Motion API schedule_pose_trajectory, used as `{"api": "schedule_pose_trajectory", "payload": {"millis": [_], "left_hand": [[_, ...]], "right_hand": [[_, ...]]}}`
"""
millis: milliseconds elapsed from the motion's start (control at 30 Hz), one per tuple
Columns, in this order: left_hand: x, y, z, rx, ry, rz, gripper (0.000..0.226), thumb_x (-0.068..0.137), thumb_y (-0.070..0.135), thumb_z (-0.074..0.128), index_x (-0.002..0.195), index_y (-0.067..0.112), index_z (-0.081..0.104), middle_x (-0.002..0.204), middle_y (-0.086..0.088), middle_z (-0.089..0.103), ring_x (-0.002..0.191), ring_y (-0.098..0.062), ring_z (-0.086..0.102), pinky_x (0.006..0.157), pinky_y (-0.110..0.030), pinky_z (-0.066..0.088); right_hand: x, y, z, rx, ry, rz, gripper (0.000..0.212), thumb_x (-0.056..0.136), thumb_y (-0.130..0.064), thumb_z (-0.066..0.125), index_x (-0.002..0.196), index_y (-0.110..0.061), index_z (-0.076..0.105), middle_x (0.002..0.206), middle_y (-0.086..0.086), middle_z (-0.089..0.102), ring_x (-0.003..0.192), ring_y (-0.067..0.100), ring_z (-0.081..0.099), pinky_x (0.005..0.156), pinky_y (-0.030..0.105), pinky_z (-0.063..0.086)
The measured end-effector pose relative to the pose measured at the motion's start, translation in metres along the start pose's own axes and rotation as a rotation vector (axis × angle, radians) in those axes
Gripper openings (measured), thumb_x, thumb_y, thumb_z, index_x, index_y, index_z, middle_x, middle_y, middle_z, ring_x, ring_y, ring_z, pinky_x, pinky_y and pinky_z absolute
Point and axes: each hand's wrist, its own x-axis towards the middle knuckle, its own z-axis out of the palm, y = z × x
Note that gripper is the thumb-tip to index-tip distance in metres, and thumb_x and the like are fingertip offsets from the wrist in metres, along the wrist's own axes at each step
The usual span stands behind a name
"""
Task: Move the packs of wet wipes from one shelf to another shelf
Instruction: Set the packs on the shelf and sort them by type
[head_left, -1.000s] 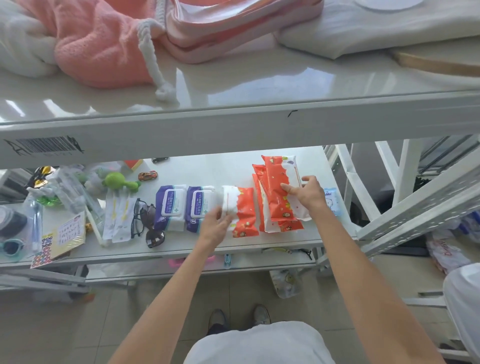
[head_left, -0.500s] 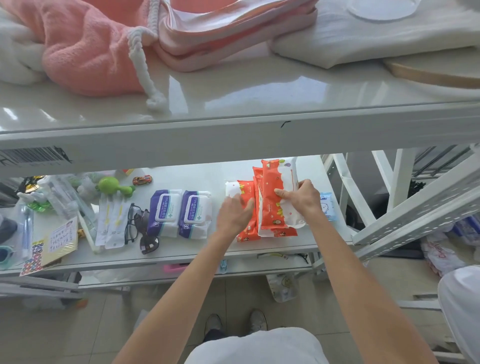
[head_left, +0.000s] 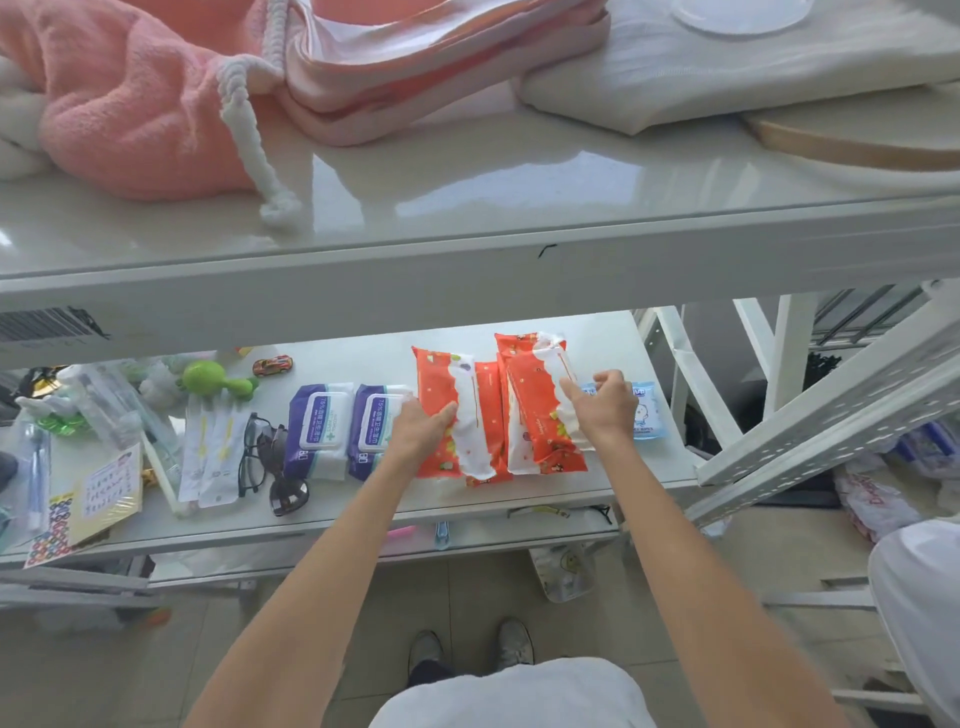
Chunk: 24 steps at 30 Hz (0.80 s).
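On the lower shelf (head_left: 519, 501) lie several orange-and-white wet wipe packs. My left hand (head_left: 423, 426) grips one orange pack (head_left: 452, 415) at its left edge. My right hand (head_left: 602, 402) grips another orange pack (head_left: 540, 410) at its right edge. More orange packs (head_left: 488, 395) are wedged between and under these two. Two purple-and-white wipe packs (head_left: 319, 428) lie side by side just left of my left hand. A small blue wipe pack (head_left: 647, 415) lies partly hidden behind my right hand.
The upper shelf (head_left: 467, 208) holds a pink towel (head_left: 130, 109), folded white cloth (head_left: 727, 67) and a round wooden board (head_left: 857, 140). On the lower shelf's left part lie glasses (head_left: 254, 452), sunglasses, a green toy (head_left: 208, 376), a toy car (head_left: 272, 365) and stickers. A slanted white rack (head_left: 831, 415) stands at right.
My left hand pulled an orange pack apart from the stack and turned it lengthwise. My right hand kept hold of the right pack. The camera moved closer.
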Motion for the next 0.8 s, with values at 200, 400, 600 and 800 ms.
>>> {"api": "schedule_pose_trajectory", "payload": {"millis": [200,400,600,800], "left_hand": [[0.013,-0.01,0.031,0.345,0.071,-0.018,0.082,0.084,0.08,0.048,0.128,0.012,0.061,0.148,-0.023,0.046,0.135,-0.035,0.049,0.11,-0.05,0.045],[0.021,-0.006,0.036,0.098,-0.059,0.017,0.045,0.085,0.047,0.068,0.118,0.017,0.06,0.11,-0.001,0.068,0.101,-0.022,0.066,0.084,-0.036,0.053],[0.028,0.01,0.026,-0.202,-0.246,-0.152,0.05,0.077,0.044,0.077,0.117,0.015,0.068,0.103,-0.008,0.073,0.088,-0.026,0.071,0.079,-0.043,0.059],[0.021,0.003,0.016,-0.325,-0.426,-0.155,0.051,0.085,0.047,0.074,0.125,0.016,0.067,0.099,-0.007,0.077,0.083,-0.025,0.076,0.069,-0.039,0.061]], "right_hand": [[0.007,0.009,0.008,0.097,-0.328,0.089,0.066,0.088,-0.058,0.068,0.13,-0.009,0.058,0.121,0.005,0.069,0.112,0.027,0.066,0.099,0.046,0.054],[0.013,0.003,0.005,0.461,-0.579,0.263,0.053,0.083,-0.019,0.083,0.125,0.0,0.055,0.116,0.02,0.073,0.102,0.035,0.075,0.091,0.053,0.06],[0.018,-0.002,0.01,0.492,-0.667,0.287,0.069,0.062,-0.019,0.092,0.122,0.0,0.064,0.111,0.014,0.077,0.106,0.033,0.074,0.099,0.054,0.055],[0.001,-0.005,0.005,0.585,-0.783,0.311,0.053,0.078,-0.015,0.085,0.126,-0.004,0.064,0.117,0.019,0.075,0.112,0.039,0.071,0.1,0.055,0.055]]}}
